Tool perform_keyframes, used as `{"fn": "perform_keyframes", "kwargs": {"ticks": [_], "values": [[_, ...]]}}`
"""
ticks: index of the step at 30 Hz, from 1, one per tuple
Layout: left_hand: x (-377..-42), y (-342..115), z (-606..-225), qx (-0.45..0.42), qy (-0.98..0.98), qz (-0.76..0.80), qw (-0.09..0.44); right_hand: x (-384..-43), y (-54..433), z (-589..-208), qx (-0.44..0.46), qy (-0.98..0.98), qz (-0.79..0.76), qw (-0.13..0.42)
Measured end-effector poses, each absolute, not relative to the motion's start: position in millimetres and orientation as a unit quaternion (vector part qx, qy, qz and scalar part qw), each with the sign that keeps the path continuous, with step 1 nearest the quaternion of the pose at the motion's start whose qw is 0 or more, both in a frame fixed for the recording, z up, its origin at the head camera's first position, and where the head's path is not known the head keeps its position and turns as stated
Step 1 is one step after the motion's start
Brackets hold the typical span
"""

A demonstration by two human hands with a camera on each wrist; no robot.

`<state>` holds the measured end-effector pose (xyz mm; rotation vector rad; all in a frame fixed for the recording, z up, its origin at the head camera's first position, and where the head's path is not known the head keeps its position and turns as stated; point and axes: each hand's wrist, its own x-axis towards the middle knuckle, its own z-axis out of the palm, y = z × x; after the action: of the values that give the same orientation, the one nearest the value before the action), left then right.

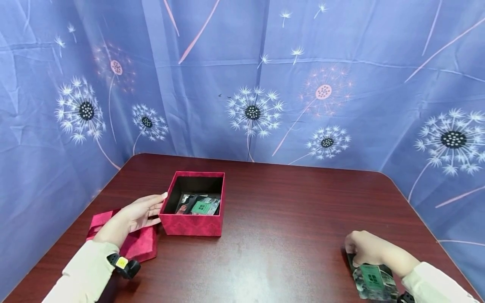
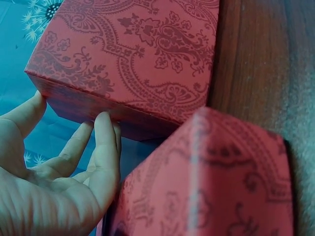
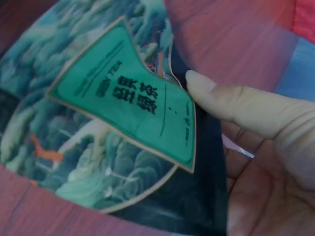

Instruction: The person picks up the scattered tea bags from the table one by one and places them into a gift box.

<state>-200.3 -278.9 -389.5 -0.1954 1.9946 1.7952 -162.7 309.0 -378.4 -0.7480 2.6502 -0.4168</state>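
A red patterned box (image 1: 193, 226) stands open-topped on the table, left of the middle. Inside it lie several tea packets (image 1: 201, 206), one with a green label. My left hand (image 1: 139, 212) touches the box's left side with extended fingers, the thumb up near the rim. In the left wrist view, fingertips meet the box wall (image 2: 133, 54). At the front right, my right hand (image 1: 365, 247) pinches a dark tea packet (image 1: 373, 277) by its edge. Up close, the packet (image 3: 133, 98) has a green label reading GREEN TEA over a landscape print; the thumb lies along its edge.
The red box lid (image 1: 143, 246) with a ribbon lies beside the box, under the left forearm. A dark red wooden table (image 1: 288, 202) spreads between the hands. A blue dandelion-print curtain (image 1: 212, 105) hangs around its back and sides.
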Motion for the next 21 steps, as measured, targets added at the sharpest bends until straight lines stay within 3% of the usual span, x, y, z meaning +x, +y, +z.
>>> {"fn": "perform_keyframes", "kwargs": {"ticks": [5, 14, 21], "values": [[-199.7, -279.3, -390.2, -0.069, 0.727, 0.645, 0.225, -164.1, 305.0, -368.9, -0.290, 0.924, -0.180, 0.171], [-201.1, -279.2, -389.3, -0.071, 0.724, 0.648, 0.225, -166.7, 291.2, -354.9, -0.245, 0.888, -0.308, 0.237], [-200.8, -278.7, -390.2, -0.072, 0.732, 0.640, 0.222, -167.0, 278.8, -354.2, -0.251, 0.872, -0.355, 0.226]]}}
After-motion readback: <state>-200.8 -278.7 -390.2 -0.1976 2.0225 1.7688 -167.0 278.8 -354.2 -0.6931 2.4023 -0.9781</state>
